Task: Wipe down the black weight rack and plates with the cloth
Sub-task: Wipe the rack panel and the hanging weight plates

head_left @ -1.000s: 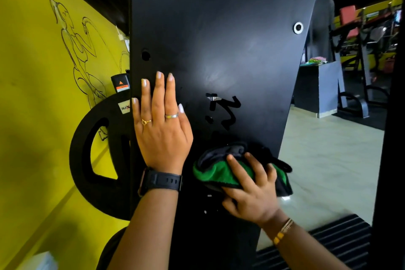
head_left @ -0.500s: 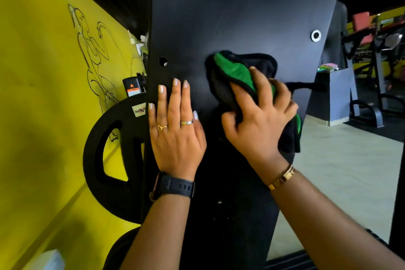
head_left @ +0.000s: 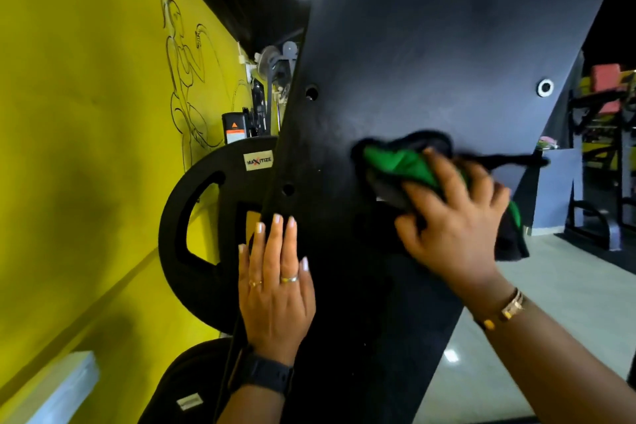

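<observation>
A person wipes the tall black rack (head_left: 430,45) in a yellow-walled gym, the right hand (head_left: 454,217) blurred in mid-stroke, its grip clamped on a green-and-black cloth (head_left: 395,165) pressed to the middle of the panel. The left hand (head_left: 275,293) lies flat against the panel's left edge, fingers straight and together, holding nothing. The panel's long axis runs upward and leans right, so most of the surface above the cloth appears yet to be covered and the next stroke would likely follow that line. A round plate (head_left: 203,289) hangs behind the left edge, between rack and wall (head_left: 86,113), with a second plate (head_left: 186,379) just below it. Both lie left of the cloth and nearer the empty left hand, so the right hand would have to cross over to reach them. A second ago the cloth was low on the panel, below the left hand's knuckles. It has since climbed above that hand's fingertips, to about where it was half a second ago. The left hand has slipped lower along the edge, baring a small hole (head_left: 287,189) above its fingertips.
</observation>
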{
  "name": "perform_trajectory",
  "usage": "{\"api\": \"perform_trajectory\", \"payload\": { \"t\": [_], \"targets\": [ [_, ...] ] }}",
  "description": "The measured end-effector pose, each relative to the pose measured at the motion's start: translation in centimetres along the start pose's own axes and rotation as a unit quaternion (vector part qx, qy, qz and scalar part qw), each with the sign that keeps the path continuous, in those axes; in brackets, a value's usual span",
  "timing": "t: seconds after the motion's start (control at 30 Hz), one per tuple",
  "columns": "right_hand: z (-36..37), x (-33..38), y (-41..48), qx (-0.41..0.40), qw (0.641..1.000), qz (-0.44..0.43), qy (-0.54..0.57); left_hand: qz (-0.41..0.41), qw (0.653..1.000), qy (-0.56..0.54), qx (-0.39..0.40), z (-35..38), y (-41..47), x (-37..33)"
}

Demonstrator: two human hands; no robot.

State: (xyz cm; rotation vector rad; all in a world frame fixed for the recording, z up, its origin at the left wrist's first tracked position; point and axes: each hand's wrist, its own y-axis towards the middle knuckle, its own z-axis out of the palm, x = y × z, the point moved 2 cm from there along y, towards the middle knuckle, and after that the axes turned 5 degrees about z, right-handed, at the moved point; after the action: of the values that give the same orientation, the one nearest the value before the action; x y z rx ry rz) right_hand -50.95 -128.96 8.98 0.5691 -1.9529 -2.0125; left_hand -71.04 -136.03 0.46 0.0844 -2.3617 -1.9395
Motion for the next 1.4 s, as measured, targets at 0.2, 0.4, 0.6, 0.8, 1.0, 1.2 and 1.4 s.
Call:
{"api": "perform_trajectory", "payload": {
  "t": [0.2,0.4,0.6,0.8,1.0,1.2,1.4],
  "targets": [
    [0.4,3.3,7.5,-0.01,0.989,0.145,0.026,-0.019,0.999,-0.035,0.027,-0.2,-1.2,0.7],
    [1.0,9.9,3.0,0.024,0.997,-0.043,0.058,-0.012,0.999,-0.027,0.034,-0.4,-1.9,0.6],
    [0.6,7.8,-3.2,0.022,0.99,-0.134,0.046,0.021,0.997,-0.006,0.07,-0.9,-2.7,1.3],
    [0.5,5.2,0.3,-0.02,0.999,-0.024,0.013,-0.005,0.995,-0.011,0.098,-1.6,-3.4,1.5],
    [0.7,10.2,1.1,0.012,0.999,-0.005,0.05,-0.019,0.994,-0.003,0.106,-1.4,-4.4,1.4],
    [0.3,9.5,-4.8,0.023,0.983,-0.168,0.076,-0.009,0.994,0.004,0.112,-1.0,-4.9,1.3],
    [0.0,3.0,-4.7,0.019,0.978,-0.205,0.042,-0.024,0.992,-0.002,0.12,-1.4,-4.8,1.0]
  ]
}}
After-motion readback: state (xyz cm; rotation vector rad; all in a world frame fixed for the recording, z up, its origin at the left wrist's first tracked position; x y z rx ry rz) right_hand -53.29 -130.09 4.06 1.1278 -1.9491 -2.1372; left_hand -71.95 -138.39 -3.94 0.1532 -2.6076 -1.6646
